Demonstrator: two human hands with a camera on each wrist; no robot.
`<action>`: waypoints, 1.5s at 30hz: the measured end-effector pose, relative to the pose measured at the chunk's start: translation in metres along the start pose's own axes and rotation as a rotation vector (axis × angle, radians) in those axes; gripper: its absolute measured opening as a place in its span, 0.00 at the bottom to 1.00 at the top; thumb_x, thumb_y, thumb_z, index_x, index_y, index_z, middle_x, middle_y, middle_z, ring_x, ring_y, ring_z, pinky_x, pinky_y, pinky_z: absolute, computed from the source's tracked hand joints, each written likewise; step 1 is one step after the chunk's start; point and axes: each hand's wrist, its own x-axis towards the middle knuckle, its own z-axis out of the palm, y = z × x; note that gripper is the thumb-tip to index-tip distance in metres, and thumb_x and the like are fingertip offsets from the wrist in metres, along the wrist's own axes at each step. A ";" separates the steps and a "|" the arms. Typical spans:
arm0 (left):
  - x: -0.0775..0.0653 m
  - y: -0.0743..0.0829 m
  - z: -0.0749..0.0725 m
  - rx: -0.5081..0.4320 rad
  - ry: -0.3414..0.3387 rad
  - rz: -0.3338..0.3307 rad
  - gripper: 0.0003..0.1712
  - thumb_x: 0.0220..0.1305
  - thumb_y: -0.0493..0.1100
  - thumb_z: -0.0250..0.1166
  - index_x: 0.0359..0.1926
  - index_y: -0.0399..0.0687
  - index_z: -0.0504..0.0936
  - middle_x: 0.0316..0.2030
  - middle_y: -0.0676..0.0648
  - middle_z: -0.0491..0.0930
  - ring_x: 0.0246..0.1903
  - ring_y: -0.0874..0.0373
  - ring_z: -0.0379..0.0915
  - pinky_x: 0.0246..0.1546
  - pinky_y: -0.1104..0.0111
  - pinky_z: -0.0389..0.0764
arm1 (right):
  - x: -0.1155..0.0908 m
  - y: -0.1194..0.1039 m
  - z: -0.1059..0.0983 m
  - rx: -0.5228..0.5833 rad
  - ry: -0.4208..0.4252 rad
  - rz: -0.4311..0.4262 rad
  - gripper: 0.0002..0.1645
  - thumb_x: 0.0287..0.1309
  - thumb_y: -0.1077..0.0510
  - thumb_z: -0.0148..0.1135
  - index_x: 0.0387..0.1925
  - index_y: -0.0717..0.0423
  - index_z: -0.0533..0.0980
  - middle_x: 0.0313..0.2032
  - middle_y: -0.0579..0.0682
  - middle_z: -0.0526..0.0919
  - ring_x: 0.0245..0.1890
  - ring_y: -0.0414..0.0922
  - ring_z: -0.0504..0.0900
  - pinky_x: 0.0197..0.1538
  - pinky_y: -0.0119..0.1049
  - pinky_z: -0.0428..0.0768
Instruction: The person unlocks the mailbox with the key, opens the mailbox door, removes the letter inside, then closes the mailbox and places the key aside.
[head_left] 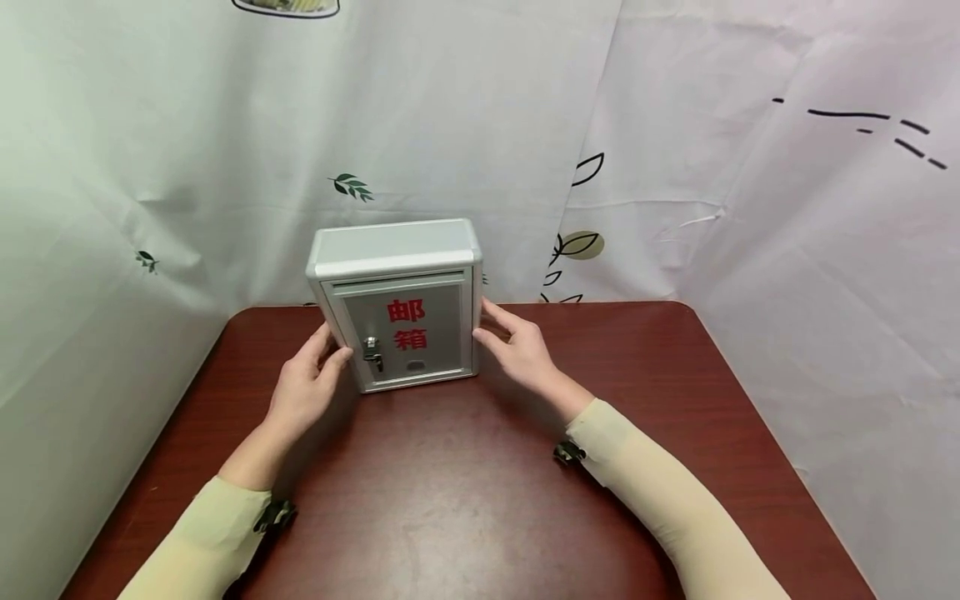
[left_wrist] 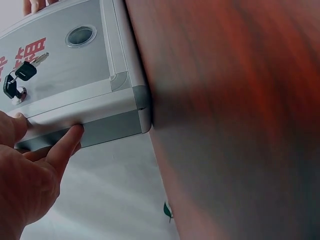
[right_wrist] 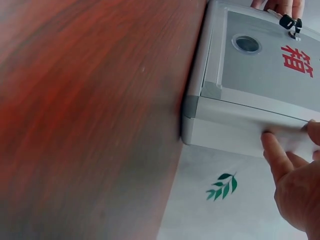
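A silver-grey metal mailbox point(head_left: 442, 337) with red characters on its door stands upright near the back of the table, turned a little. Keys with black heads point(left_wrist: 26, 71) hang at the lock on the left side of the door. My left hand point(head_left: 306, 385) holds the box's left side, thumb by the front edge and fingers along the side wall. On the opposite side my right hand point(head_left: 522, 350) holds it likewise, with a fingertip against the wall in the right wrist view. A round window point(right_wrist: 246, 44) sits low in the door.
The dark red wooden table point(head_left: 450, 500) has rounded back corners. White curtains point(head_left: 480, 108) with leaf prints hang right behind the mailbox and along both sides. Each sleeve cuff has a dark strap device point(head_left: 570, 453) under it.
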 end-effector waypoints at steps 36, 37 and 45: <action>0.030 0.033 0.058 -0.184 -0.132 0.036 0.36 0.83 0.39 0.67 0.86 0.48 0.68 0.74 0.39 0.79 0.72 0.43 0.77 0.67 0.43 0.82 | -0.037 0.004 -0.066 0.054 0.146 0.073 0.34 0.70 0.70 0.75 0.75 0.67 0.76 0.64 0.67 0.85 0.62 0.63 0.87 0.56 0.25 0.85; 0.031 0.033 0.059 -0.188 -0.134 0.033 0.36 0.84 0.39 0.67 0.86 0.47 0.68 0.74 0.39 0.78 0.73 0.43 0.76 0.67 0.43 0.81 | -0.038 0.003 -0.068 0.050 0.147 0.074 0.35 0.70 0.70 0.75 0.75 0.66 0.76 0.65 0.66 0.85 0.62 0.63 0.87 0.56 0.25 0.85; 0.032 0.038 0.066 -0.197 -0.141 0.014 0.36 0.84 0.41 0.67 0.85 0.48 0.68 0.75 0.40 0.77 0.74 0.44 0.75 0.71 0.42 0.78 | -0.041 0.004 -0.075 0.064 0.149 0.095 0.35 0.70 0.70 0.75 0.75 0.66 0.76 0.64 0.67 0.86 0.62 0.63 0.87 0.56 0.26 0.86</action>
